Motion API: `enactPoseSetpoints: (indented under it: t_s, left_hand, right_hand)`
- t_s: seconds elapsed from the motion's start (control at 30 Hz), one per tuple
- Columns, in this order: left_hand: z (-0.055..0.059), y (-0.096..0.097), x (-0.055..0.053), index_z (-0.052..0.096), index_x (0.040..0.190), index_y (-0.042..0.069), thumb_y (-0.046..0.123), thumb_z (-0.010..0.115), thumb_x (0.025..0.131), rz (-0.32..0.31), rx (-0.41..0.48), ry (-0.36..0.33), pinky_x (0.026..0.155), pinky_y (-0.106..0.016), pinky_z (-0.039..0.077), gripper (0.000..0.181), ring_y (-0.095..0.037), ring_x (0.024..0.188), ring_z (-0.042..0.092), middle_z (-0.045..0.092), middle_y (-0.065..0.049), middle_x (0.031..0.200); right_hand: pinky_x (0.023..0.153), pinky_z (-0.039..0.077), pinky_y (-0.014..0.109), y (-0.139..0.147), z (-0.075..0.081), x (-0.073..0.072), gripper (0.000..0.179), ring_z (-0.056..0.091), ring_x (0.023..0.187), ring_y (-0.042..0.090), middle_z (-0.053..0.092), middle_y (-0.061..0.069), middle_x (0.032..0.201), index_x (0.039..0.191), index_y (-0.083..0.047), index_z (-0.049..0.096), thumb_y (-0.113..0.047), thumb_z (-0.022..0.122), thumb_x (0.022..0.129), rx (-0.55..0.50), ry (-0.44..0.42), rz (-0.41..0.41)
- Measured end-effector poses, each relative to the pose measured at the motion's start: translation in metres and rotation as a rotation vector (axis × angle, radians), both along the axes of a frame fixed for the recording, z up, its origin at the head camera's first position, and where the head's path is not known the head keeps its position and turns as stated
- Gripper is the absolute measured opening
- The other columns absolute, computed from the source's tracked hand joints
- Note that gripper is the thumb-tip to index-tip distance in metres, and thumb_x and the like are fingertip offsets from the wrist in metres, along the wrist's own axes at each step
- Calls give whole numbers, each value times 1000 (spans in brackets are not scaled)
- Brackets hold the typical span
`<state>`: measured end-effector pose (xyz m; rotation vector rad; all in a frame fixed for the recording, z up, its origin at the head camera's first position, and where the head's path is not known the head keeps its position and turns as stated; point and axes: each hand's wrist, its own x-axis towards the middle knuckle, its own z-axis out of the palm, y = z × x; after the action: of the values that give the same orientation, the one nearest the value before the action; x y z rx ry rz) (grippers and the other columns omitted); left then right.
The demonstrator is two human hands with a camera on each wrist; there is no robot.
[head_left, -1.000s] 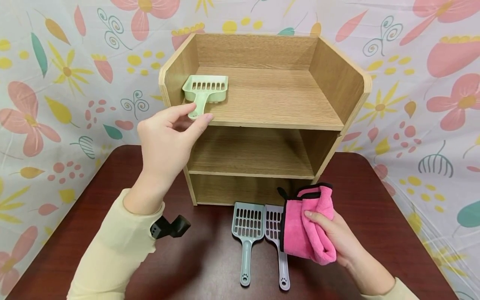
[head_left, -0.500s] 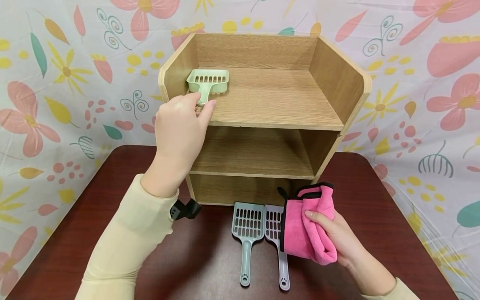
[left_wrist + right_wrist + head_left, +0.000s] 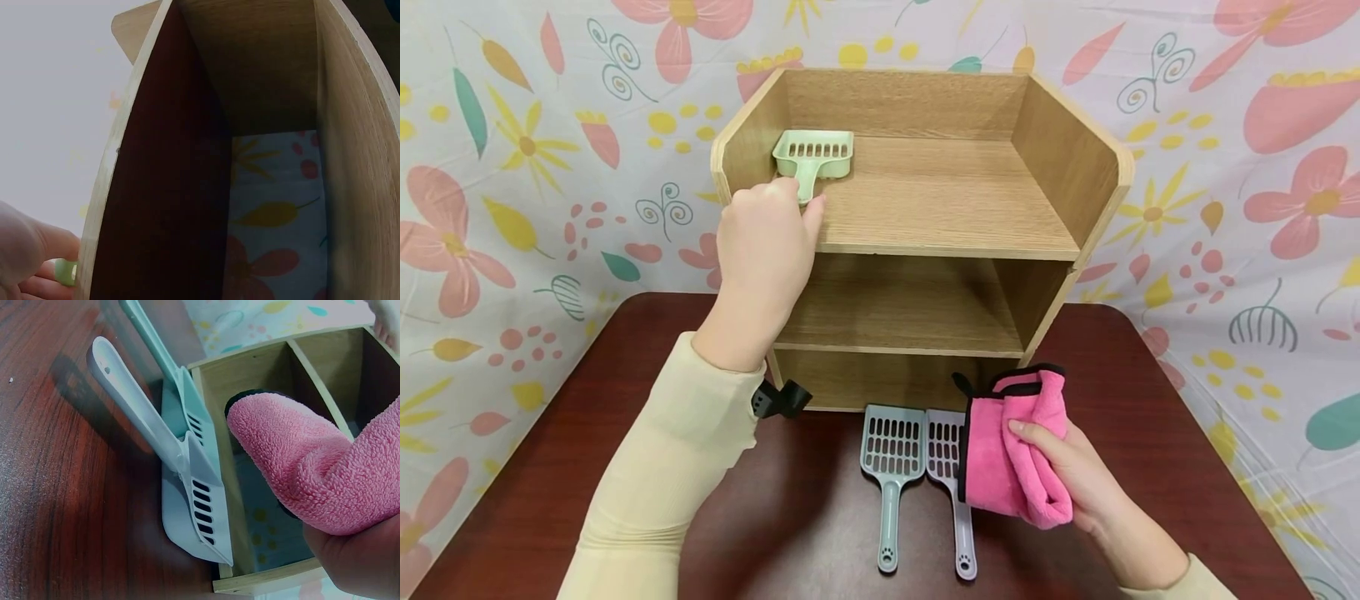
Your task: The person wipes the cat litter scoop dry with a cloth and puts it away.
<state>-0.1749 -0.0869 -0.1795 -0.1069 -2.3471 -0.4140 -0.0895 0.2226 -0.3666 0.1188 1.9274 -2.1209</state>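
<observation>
A light green litter scoop (image 3: 812, 156) sits at the left of the shelf unit's top shelf, its handle toward the front. My left hand (image 3: 765, 250) pinches the end of that handle; in the left wrist view only a bit of green handle (image 3: 65, 272) shows between the fingers. My right hand (image 3: 1086, 483) grips a folded pink cloth with black edging (image 3: 1015, 454) over the table. Partly behind the cloth lies a pale lilac litter scoop (image 3: 953, 492). Beside it on the left is a blue-grey litter scoop (image 3: 892, 467), both with handles toward me.
The wooden shelf unit (image 3: 940, 247) stands on a dark red-brown table (image 3: 760, 517), with side walls rising around its top shelf. A flower-patterned curtain (image 3: 1217, 250) hangs behind. A small black wrist camera (image 3: 781, 399) is strapped at my left sleeve.
My left hand has moved forward and slightly right, sliding the green scoop deeper onto the top shelf. My right hand and the pink cloth have stayed in place.
</observation>
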Motion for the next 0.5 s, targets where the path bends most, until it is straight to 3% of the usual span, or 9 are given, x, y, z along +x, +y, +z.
enactPoseSetpoints:
  t_s: [0.23,0.5]
  left_hand:
    - [-2,-1,4,63,85,-5,27,62,90,-5,-18,-11,64,-54,50,32,-47,77,63,65,-24,78]
    - [-10,-6,16,63,88,-4,24,67,87,-62,12,82,62,-54,48,28,-44,74,62,64,-23,76]
  right_hand:
    - [64,54,26,2,0,1,8,62,69,7,65,-9,75,92,-22,61,-21,53,96,1,1,1]
    - [62,53,24,3,-2,1,9,61,67,6,65,-9,74,92,-22,61,-20,53,96,-27,0,9]
